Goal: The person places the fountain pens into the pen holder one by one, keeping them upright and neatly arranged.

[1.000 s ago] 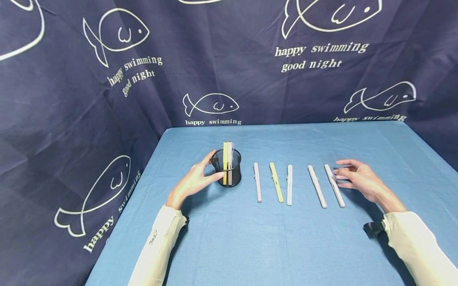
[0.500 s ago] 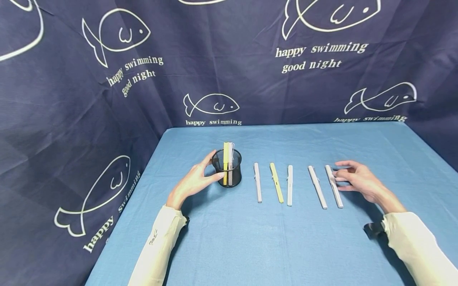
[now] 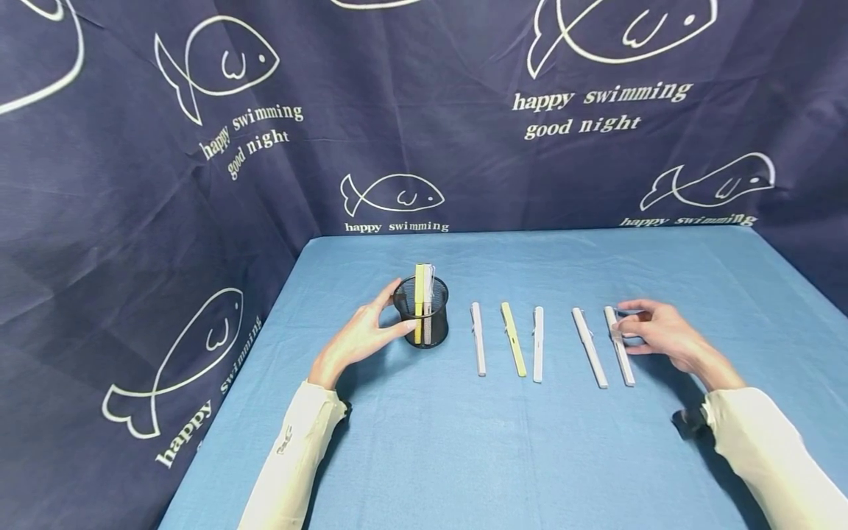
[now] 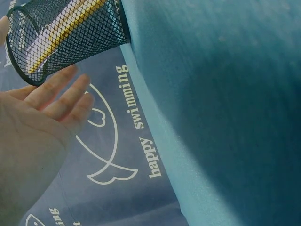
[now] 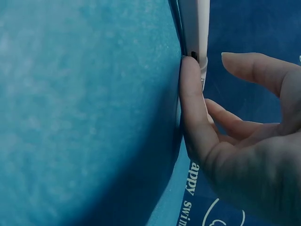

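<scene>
My left hand [image 3: 363, 335] holds a black mesh pen cup [image 3: 437, 324] upright on the table, its thumb on the near side and fingers behind. A yellow pen [image 3: 419, 283] and a whitish pen [image 3: 428, 283] stand in the cup. In the left wrist view, the cup's mesh [image 4: 94, 42] crosses the top left, the fingers close to it. My right hand [image 3: 669, 335] is at the rightmost white pen [image 3: 623, 361], which lies on the cloth. In the right wrist view one fingertip [image 5: 190, 68] touches this pen [image 5: 195, 23], while another digit stands apart from it.
Left of that pen lie another white pen [image 3: 589, 350], a white pen [image 3: 538, 346], a yellow pen [image 3: 514, 342] and a pale pinkish pen [image 3: 478, 342]. A blue cloth [image 3: 464, 456] covers the table. Dark blue printed curtains [image 3: 464, 147] hang behind and at the left.
My right hand has moved slightly left, up to the rightmost pen. That pen's near end has shifted a little left. My left hand and the pen cup have stayed in place.
</scene>
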`<state>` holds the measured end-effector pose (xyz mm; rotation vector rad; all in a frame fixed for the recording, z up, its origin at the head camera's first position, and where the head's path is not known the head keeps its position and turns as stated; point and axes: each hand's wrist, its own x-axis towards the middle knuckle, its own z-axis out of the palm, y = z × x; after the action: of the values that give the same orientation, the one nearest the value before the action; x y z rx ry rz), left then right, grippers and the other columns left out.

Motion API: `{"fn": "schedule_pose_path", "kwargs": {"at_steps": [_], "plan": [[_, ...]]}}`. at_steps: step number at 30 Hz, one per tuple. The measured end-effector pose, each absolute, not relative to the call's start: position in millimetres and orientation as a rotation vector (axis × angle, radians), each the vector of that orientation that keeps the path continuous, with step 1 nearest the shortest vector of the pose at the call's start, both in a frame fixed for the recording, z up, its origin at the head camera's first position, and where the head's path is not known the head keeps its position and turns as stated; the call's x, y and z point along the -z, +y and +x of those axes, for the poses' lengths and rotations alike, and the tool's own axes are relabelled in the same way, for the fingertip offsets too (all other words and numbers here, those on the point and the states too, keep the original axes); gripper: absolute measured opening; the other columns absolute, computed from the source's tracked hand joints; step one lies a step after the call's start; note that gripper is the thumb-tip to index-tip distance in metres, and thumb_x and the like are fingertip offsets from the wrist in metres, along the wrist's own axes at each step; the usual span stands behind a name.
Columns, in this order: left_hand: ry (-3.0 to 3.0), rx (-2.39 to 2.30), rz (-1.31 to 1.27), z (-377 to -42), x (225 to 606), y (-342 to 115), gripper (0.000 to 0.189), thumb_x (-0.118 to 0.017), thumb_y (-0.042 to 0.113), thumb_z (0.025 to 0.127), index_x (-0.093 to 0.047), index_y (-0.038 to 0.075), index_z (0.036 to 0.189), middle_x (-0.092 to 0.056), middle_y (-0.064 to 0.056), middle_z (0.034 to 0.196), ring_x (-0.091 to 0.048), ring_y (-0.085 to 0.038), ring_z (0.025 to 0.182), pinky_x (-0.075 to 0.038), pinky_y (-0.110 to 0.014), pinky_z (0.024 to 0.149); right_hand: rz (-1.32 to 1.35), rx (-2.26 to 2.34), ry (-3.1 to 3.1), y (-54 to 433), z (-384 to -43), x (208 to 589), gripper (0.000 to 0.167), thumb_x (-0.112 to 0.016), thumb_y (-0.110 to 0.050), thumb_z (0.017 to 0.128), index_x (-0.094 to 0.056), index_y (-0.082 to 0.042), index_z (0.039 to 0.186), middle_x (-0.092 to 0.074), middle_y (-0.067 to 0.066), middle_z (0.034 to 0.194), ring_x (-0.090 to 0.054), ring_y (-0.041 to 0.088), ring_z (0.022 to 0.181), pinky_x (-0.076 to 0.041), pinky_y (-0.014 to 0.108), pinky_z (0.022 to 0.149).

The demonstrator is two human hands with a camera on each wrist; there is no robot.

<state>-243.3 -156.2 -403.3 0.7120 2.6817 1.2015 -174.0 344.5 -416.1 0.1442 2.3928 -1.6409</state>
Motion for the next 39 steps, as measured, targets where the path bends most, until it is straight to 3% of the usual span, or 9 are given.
{"fn": "schedule_pose_path", "kwargs": {"at_steps": [6,20,39], "plan": [[2.678,-1.212,0.725,-244.5,404.1,-156.3,0.090,-0.072,0.052,0.094,-0.025,0.024,0.166,-0.053,-0.014,0.151,-0.043,-0.028,0.144,-0.034,-0.055,0.114,0.160,1.564,2.424,343.1,-177.3,415.0,0.064,-0.059,-0.003,0.102,-0.025,0.020,0.150,-0.059,0.022,0.114,-0.068,0.007,0.089,-0.060,0.040,0.082],[2.677,-1.210,0.719,-244.8,405.3,-155.3,0.088,-0.072,0.049,0.095,-0.026,0.023,0.166,-0.054,-0.014,0.150,-0.043,-0.028,0.144,-0.034,-0.054,0.114,0.108,1.457,2.490,340.2,-179.1,416.6,0.072,-0.066,0.001,0.095,-0.023,0.024,0.148,-0.063,0.017,0.102,-0.070,0.015,0.090,-0.060,0.040,0.081],[2.681,-1.195,0.715,-243.6,404.4,-155.6,0.091,-0.072,0.054,0.094,-0.024,0.025,0.166,-0.052,-0.016,0.152,-0.043,-0.029,0.144,-0.035,-0.055,0.113,0.085,1.410,2.577,339.1,-176.5,418.3,0.065,-0.062,0.003,0.095,-0.027,0.024,0.146,-0.058,0.016,0.099,-0.066,0.017,0.087,-0.061,0.039,0.077]]}}
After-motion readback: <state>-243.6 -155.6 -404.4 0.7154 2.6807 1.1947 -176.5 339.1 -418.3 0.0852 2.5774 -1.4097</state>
